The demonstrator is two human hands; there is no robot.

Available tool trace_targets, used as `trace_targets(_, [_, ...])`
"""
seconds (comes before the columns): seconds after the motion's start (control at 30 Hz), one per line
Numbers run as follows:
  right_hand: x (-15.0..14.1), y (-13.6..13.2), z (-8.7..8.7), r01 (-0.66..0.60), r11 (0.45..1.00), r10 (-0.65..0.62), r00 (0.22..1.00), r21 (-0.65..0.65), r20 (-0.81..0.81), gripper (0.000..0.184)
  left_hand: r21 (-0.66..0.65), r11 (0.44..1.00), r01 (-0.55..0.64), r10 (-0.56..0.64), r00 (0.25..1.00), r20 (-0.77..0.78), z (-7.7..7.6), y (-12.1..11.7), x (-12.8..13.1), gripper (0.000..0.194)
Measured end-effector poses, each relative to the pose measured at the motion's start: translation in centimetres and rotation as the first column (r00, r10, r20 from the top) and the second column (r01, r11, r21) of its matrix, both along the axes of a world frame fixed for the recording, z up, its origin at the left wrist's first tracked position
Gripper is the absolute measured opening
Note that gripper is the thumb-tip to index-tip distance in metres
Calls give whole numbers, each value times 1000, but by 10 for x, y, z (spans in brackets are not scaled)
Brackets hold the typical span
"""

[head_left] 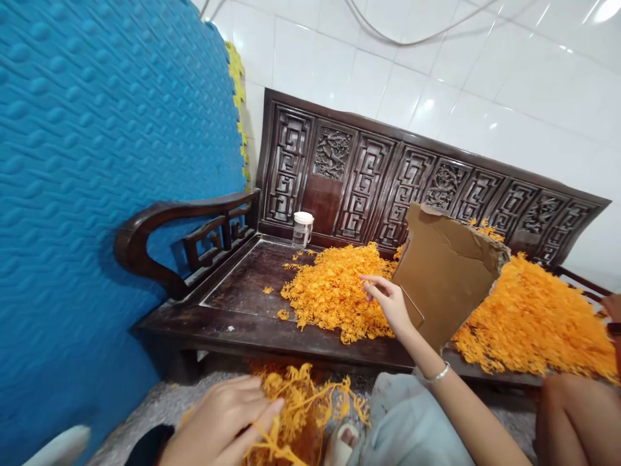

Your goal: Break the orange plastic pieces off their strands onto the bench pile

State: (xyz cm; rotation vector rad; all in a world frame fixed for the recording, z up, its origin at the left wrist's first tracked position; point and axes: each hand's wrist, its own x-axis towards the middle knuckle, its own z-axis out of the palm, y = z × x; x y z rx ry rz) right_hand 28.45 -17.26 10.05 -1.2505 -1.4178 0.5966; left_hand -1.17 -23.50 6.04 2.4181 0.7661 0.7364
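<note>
My left hand (226, 421), low in the picture, is closed on a branching orange plastic sprig (330, 398) with curled, claw-like ends. More orange sprigs bunch below and beside it. Over the pile of small orange plastic pieces (334, 291) on the dark wooden bench reaches my right hand (385, 298), its fingers stretched to the left and slightly apart. I see nothing between those fingertips. Just right of its wrist shows a thin bent wire (414, 305), in front of a brown cardboard piece (444, 265); whether the hand holds it I cannot tell.
The carved bench (242, 327) has a high back and a curved armrest (145, 236). A clear cup with a white lid (301, 230) stands by the backrest. Right of the cardboard lies a second orange pile (538, 317). Blue foam mat (111, 142) covers the left. Another person's knee (577, 414) shows at right.
</note>
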Motion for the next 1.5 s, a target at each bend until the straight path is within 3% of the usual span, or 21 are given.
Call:
trace_targets(0.07, [-10, 11, -1, -34, 999, 34, 999, -4, 12, 29, 158, 982, 108, -78, 980, -185, 9, 7, 13, 44])
trace_targets(0.13, [-21, 24, -5, -54, 999, 54, 998, 6, 14, 30, 203, 962, 182, -114, 945, -307, 12, 17, 25, 45])
trace_targets(0.4, [-45, 71, -29, -29, 996, 23, 996, 78, 83, 22, -28, 981, 194, -184, 861, -474, 10, 45, 57, 35])
trace_targets(0.67, [-50, 79, -38, -109, 990, 78, 955, 93, 286, 12, -169, 972, 165, -229, 831, -507, 4, 43, 48, 39])
trace_targets(0.77, [-52, 76, -37, -135, 986, 96, 939, 95, 330, 12, -247, 953, 174, -279, 823, -495, 8, 45, 41, 44])
trace_targets(0.87, [-54, 71, -32, -152, 982, 105, 930, 109, 351, 13, -356, 921, 159, -298, 876, -379, 16, 51, 34, 53])
trace_targets(1.0, [-55, 60, -24, -203, 971, 143, 916, 125, 375, 14, -479, 872, 101, -199, 967, -158, 22, 61, 22, 59])
trace_targets(1.13, [-51, 55, -23, -241, 965, 180, 897, 103, 405, 13, -523, 851, 46, -122, 986, -113, 19, 66, 10, 63])
trace_targets(1.3, [-45, 60, -39, -301, 953, 271, 782, -41, 562, 16, -446, 895, 8, -154, 944, -291, 9, 61, 3, 57])
trace_targets(1.37, [-46, 63, -47, -304, 952, 254, 740, -26, 623, 19, -493, 869, 43, -244, 904, -350, 5, 58, 3, 60])
trace_targets(1.43, [-48, 68, -55, -323, 947, 227, 643, -11, 732, 22, -567, 823, 39, -325, 850, -415, 4, 55, 3, 62])
trace_targets(1.5, [-54, 71, -62, -351, 936, 210, 519, -17, 829, 23, -577, 816, -19, -334, 800, -499, 5, 55, 5, 61])
